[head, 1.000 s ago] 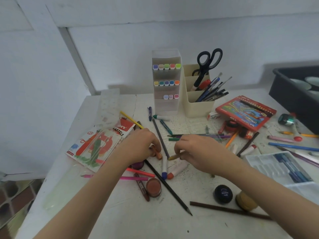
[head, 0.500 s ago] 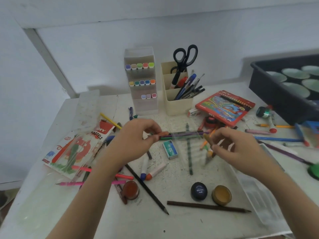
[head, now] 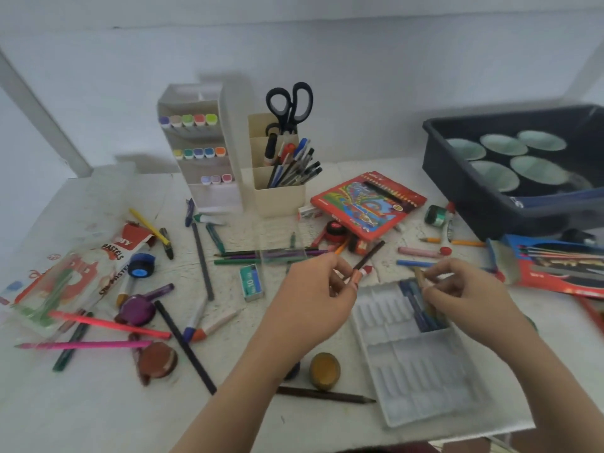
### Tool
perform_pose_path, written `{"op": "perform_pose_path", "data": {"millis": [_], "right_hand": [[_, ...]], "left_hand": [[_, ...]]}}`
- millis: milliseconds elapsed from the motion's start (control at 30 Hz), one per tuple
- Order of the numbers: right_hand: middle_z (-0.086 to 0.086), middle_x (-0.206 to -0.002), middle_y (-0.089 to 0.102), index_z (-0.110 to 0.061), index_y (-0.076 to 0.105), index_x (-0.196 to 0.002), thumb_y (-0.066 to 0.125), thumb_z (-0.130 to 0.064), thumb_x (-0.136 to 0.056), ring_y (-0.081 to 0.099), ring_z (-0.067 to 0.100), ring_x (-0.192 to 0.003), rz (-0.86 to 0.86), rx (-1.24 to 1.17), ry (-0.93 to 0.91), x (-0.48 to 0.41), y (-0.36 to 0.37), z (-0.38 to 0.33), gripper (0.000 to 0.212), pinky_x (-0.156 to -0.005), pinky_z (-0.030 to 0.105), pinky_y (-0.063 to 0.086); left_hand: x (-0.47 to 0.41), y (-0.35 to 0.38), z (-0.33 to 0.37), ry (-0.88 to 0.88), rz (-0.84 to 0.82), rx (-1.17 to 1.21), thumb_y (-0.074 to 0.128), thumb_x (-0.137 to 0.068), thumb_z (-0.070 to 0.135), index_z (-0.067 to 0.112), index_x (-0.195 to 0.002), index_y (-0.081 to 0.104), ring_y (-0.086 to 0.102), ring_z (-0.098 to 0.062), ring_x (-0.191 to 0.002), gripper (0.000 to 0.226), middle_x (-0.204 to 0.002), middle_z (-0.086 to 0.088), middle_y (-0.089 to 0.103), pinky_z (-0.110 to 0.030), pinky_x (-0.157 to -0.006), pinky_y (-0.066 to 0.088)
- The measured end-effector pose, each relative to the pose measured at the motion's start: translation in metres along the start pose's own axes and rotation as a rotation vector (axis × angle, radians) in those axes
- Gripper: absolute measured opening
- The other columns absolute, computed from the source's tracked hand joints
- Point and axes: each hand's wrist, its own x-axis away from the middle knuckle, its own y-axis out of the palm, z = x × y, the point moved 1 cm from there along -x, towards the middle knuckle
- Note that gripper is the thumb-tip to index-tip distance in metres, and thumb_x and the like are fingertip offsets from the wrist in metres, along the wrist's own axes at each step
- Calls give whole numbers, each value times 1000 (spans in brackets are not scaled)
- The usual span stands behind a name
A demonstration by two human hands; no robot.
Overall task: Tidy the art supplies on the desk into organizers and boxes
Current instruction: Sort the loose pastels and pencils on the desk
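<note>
white plastic tray [head: 421,380] lies on the bench, nearest, its slots running near-to-far | right hand [head: 470,295] directly over the tray's far end, fingers pinching an ochre crayon [head: 419,277], long axis roughly along the slots | left hand [head: 313,295] beside the tray, fingers pinching an orange crayon [head: 359,274] | judgement: right one goes in first
</note>
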Motion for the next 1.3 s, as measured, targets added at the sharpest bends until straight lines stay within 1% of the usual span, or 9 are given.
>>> {"op": "perform_pose_path", "data": {"millis": [233, 400, 533, 667, 767, 833, 967, 1133, 1300], "right_hand": [[-19, -61, 64, -31, 52, -80, 67, -22, -79, 58, -4, -54, -158, 161, -169, -2, 9, 7, 17, -51, 17, 39], [-10, -58, 63, -32, 52, -79, 68, -30, -77, 57, -1, -57, -188, 207, -231, -9, 10, 12, 16, -56, 26, 45], [-8, -55, 58, -30, 53, -79, 66, -36, -78, 54, -3, -63, -190, 181, -278, -10, 13, 17, 14, -50, 20, 36], [-9, -58, 59, -28, 52, -78, 68, -28, -78, 54, -2, -62, -204, 138, -279, -14, 15, 24, 16, -50, 19, 37], [-13, -62, 61, -27, 50, -75, 71, -23, -75, 54, -3, -60, -223, 106, -287, -17, 16, 29, 21, -51, 12, 38], [-7, -57, 59, -27, 49, -73, 72, -21, -75, 53, -3, -60, -222, 87, -295, -19, 17, 31, 24, -56, 8, 38], [-7, -52, 54, -26, 47, -72, 69, -20, -76, 53, -4, -62, -217, 94, -344, -20, 17, 32, 23, -56, 9, 38], [-5, -53, 53, -24, 50, -74, 62, -24, -81, 52, -2, -65, -214, 84, -374, -21, 16, 33, 14, -55, 12, 37], [-5, -57, 53, -23, 53, -79, 58, -19, -83, 52, -2, -67, -238, 84, -384, -23, 14, 33, 7, -54, 13, 38]], "left_hand": [[-6, 37, 10, -58, 3, -70, 61, -87, 33, 28, -86, 56, 54, 3, -57, 7, -60, 10, 61, -13, -53, 41], [-7, 57, 9, -135, 29, -110, 63, -83, 32, 29, -83, 56, 53, 2, -58, 8, -62, 11, 59, -15, -55, 41], [-8, 68, 10, -180, 55, -112, 65, -80, 29, 28, -81, 57, 58, -3, -64, 9, -66, 6, 63, -20, -58, 43], [-5, 74, 13, -210, 70, -132, 68, -77, 30, 32, -75, 51, 58, 0, -57, 17, -62, 5, 66, -11, -47, 34], [-4, 77, 13, -241, 97, -127, 69, -76, 33, 34, -74, 50, 59, -1, -56, 19, -64, 5, 66, -15, -49, 36], [-4, 79, 13, -253, 112, -126, 70, -76, 33, 35, -74, 50, 59, -1, -56, 20, -64, 5, 66, -13, -48, 36], [-4, 83, 15, -265, 185, -122, 68, -78, 32, 34, -74, 53, 58, 1, -59, 15, -61, 6, 64, -9, -50, 39], [-3, 92, 22, -252, 171, -105, 65, -82, 31, 31, -77, 54, 60, -3, -58, 12, -61, 5, 64, -25, -59, 49], [-2, 92, 25, -185, 190, -217, 61, -83, 27, 27, -84, 59, 54, -1, -60, 2, -62, 8, 58, -13, -53, 38]]}}
